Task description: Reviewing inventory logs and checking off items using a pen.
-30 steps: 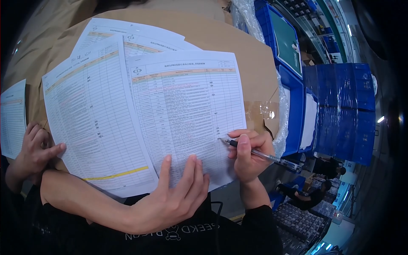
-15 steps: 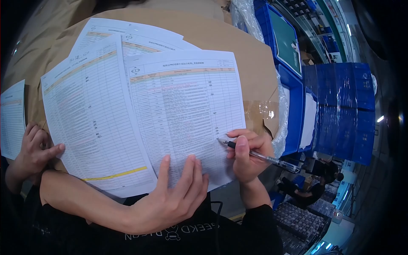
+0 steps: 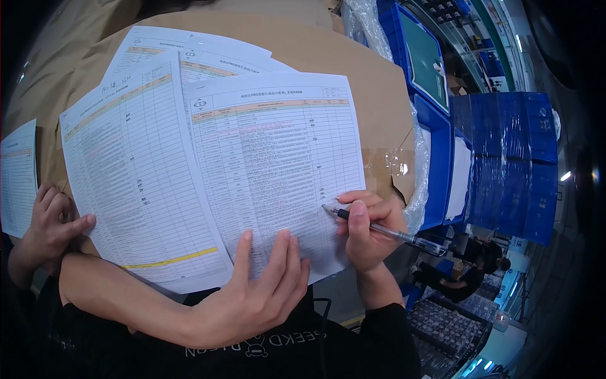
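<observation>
A printed table sheet (image 3: 271,164) lies on brown wrapping paper, with handwritten marks in its right-hand columns. My left hand (image 3: 259,284) rests flat on the sheet's lower edge, fingers apart. In my right hand (image 3: 369,234) is a clear-barrelled pen (image 3: 410,240), its dark tip at the marked column near the sheet's right side. Left of this sheet, and partly under it, is a second printed table sheet (image 3: 139,170) with handwritten marks and a yellow row near its bottom. Behind both, further printed sheets (image 3: 208,47) stick out.
Another person's hand (image 3: 53,218) is at the left edge of the second sheet, beside another printed page (image 3: 17,174). Brown paper (image 3: 334,57) covers the work surface. Blue plastic bins (image 3: 432,202) and wrapped blue crates (image 3: 511,158) stand at the right. People sit farther off at lower right.
</observation>
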Motion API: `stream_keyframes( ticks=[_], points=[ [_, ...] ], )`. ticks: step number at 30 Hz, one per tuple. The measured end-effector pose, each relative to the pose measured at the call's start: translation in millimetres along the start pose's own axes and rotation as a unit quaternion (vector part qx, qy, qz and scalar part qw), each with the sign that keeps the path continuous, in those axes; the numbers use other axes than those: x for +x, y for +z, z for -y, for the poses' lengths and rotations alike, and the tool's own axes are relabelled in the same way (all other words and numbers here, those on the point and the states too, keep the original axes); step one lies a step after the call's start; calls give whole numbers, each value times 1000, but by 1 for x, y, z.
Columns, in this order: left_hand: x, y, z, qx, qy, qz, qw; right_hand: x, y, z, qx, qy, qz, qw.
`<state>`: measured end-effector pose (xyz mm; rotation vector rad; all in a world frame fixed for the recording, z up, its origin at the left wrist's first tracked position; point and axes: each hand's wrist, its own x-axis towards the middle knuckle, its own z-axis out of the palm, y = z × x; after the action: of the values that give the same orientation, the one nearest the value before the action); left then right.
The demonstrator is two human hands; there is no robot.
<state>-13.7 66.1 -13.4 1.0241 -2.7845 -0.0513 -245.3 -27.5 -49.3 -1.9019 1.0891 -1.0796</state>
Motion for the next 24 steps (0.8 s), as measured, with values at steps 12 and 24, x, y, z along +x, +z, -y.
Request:
stream_keyframes(
  ticks=[12, 24],
  points=[
    [-4, -3, -6, -10, -11, 43, 999, 1, 8, 9, 52, 49, -55, 996],
    [-8, 3, -6, 1, -9, -2, 1000, 4, 7, 12, 54, 68, -70, 994]
  ],
)
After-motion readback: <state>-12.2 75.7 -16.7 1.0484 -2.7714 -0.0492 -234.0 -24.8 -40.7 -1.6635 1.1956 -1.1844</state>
